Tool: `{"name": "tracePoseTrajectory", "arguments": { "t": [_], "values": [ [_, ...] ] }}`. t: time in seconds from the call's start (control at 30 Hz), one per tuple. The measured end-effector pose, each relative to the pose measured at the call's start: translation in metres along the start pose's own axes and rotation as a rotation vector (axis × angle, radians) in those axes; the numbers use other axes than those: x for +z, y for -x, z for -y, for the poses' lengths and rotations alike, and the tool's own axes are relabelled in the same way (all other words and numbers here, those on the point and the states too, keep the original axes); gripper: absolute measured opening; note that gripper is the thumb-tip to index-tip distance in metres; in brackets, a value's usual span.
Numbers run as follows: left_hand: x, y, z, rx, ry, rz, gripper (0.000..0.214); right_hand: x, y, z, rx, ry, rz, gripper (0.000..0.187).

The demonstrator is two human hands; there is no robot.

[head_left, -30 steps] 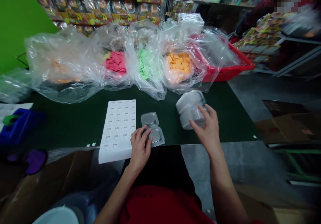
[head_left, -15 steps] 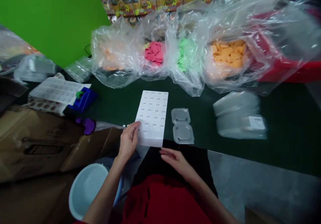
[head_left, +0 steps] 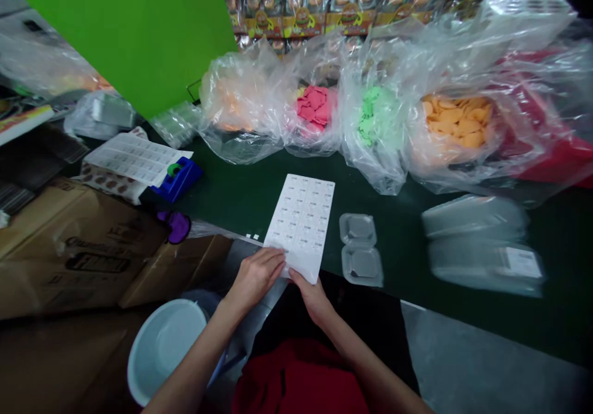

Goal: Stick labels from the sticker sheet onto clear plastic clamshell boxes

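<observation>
A white sheet of printed labels (head_left: 303, 213) lies at the front edge of the dark green table, its lower end reaching over the edge. My left hand (head_left: 259, 272) is closed at its lower left corner, fingertips together on the bottom row; whether a single label is between them is hidden. My right hand (head_left: 312, 296) grips the bottom edge, thumb on top and fingers underneath. Right of the sheet, a clear plastic clamshell box (head_left: 360, 250) lies opened out flat. Farther right rests a blurred stack of clear clamshell boxes (head_left: 482, 241) with a white label on it.
Along the back stand plastic bags of orange pieces (head_left: 456, 120), green pieces (head_left: 373, 114) and pink pieces (head_left: 315, 108). A blue tape dispenser (head_left: 178, 179) sits beside more label sheets (head_left: 134, 157) at left. Below are cardboard boxes (head_left: 88, 247) and a pale blue bucket (head_left: 162, 346).
My right hand has come up from below and taken hold of the sheet's bottom edge. My left hand has moved inward over its lower corner. The whole view has shifted.
</observation>
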State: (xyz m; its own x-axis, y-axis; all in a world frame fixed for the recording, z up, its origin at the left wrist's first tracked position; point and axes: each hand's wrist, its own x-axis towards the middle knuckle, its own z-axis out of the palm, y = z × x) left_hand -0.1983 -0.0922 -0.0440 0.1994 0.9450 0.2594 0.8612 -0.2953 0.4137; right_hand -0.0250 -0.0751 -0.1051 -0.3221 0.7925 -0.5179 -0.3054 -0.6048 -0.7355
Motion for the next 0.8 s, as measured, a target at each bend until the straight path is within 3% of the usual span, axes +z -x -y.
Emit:
{"name": "tracePoseTrajectory", "arguments": {
  "t": [0.13, 0.27, 0.37, 0.5, 0.6, 0.7, 0.73, 0.8],
  "values": [
    [-0.002, -0.009, 0.003, 0.101, -0.088, 0.036, 0.020, 0.000, 0.002, 0.010, -0.088, 0.049, 0.030, 0.055],
    [-0.002, -0.015, 0.000, 0.039, 0.024, 0.004, 0.019, 0.002, 0.004, 0.017, -0.096, 0.047, 0.041, 0.051],
    [-0.001, -0.017, -0.001, -0.178, 0.167, -0.072, 0.018, 0.003, 0.002, 0.012, -0.035, -0.003, -0.008, 0.053],
    [0.004, -0.023, 0.004, -0.646, 0.404, -0.310, 0.023, -0.001, 0.003, 0.012, 0.074, -0.105, -0.076, 0.062],
    [0.004, -0.027, 0.000, -0.811, 0.548, -0.547, 0.029, -0.017, 0.015, 0.028, 0.174, 0.024, 0.089, 0.056],
    [0.003, -0.023, -0.022, -0.639, 0.433, -0.619, 0.021, -0.037, 0.040, 0.054, 0.286, 0.308, 0.434, 0.048],
    [0.004, -0.020, -0.032, -0.514, 0.361, -0.595, 0.015, -0.041, 0.048, 0.064, 0.279, 0.336, 0.488, 0.046],
    [0.009, -0.013, -0.054, -0.205, 0.258, -0.503, 0.014, -0.044, 0.062, 0.080, 0.195, 0.245, 0.445, 0.044]
  ]
}}
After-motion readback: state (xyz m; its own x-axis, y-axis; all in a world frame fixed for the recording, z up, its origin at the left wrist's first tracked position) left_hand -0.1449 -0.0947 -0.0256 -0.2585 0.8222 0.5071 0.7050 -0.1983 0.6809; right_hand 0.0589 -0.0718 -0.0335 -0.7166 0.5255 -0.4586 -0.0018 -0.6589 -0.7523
